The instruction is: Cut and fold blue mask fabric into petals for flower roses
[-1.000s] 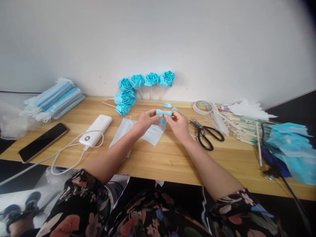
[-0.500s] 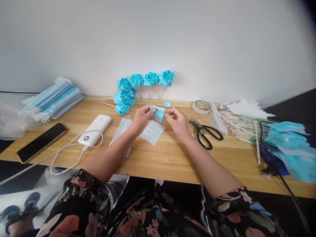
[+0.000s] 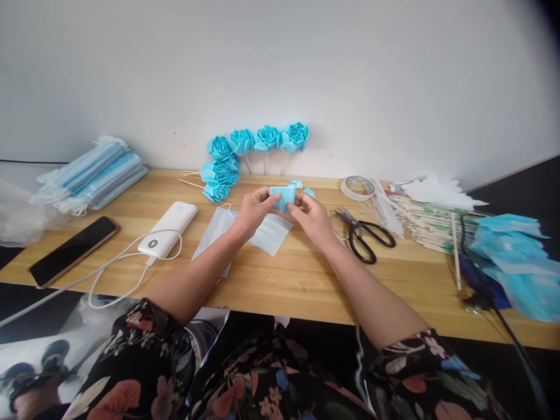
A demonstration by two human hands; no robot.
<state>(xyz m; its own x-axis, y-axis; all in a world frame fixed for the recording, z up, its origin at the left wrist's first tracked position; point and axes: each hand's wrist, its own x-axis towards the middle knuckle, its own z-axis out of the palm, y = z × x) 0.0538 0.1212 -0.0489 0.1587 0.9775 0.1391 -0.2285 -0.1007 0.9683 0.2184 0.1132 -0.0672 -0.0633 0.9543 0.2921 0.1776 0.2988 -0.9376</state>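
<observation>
Over the middle of the wooden table [image 3: 280,280], my left hand [image 3: 254,211] and my right hand [image 3: 311,217] both pinch a small folded piece of light blue mask fabric [image 3: 283,197] between thumb and fingertips. The piece is held a little above the tabletop. Under my hands lie a white square of fabric [image 3: 272,234] and a face mask [image 3: 215,232]. Small blue scraps [image 3: 301,186] rest just beyond my fingers.
Several blue fabric roses [image 3: 256,143] on sticks lean on the wall. Left: a stack of masks [image 3: 94,175], a phone [image 3: 72,249], a white power bank [image 3: 168,228] with cable. Right: black scissors [image 3: 365,233], a tape roll [image 3: 357,188], wooden sticks [image 3: 431,224], blue fabric pieces [image 3: 514,256].
The blue piece has been folded flatter between my hands, and my right hand has closed in on it again after drawing slightly apart half a second ago.
</observation>
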